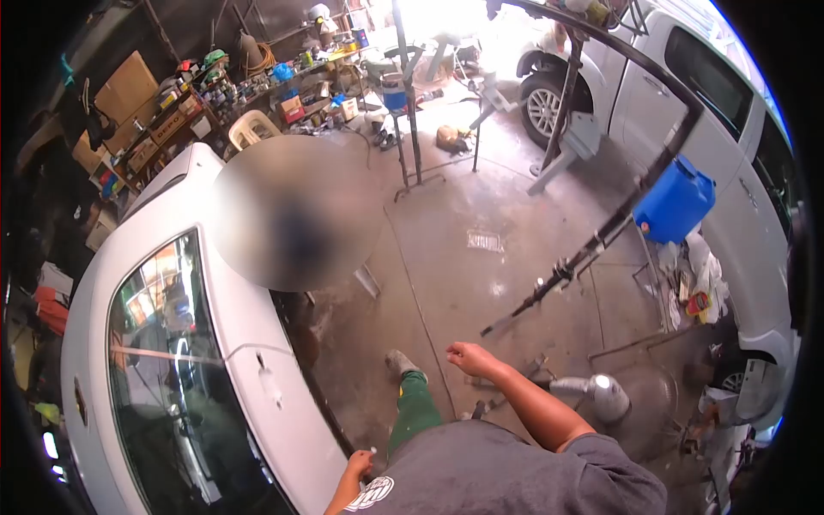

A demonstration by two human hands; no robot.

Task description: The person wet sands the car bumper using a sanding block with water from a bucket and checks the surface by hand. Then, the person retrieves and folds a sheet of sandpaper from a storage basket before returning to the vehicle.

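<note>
My left hand (pixel 361 464) is low beside the white car (pixel 257 343) on my left, its fingers curled. A tiny pale spot shows at the fingertips, too small to name. Out in front of me, over the concrete floor, my right hand (pixel 469 358) hangs in the air with its fingers bent in and nothing visible in them. Below that forearm stands a fan (pixel 608 396) with a round silver motor housing. One foot in a grey shoe (pixel 400 364) is stepping on the floor between the two hands.
A blurred patch hides someone or something beside the car. Dark metal stand poles (pixel 601 236) cross the right side, near a blue jerrycan (pixel 678 202). A silver pickup (pixel 669 103) is parked right. Cluttered shelves (pixel 249 86) and a plastic chair (pixel 253 129) stand at the back.
</note>
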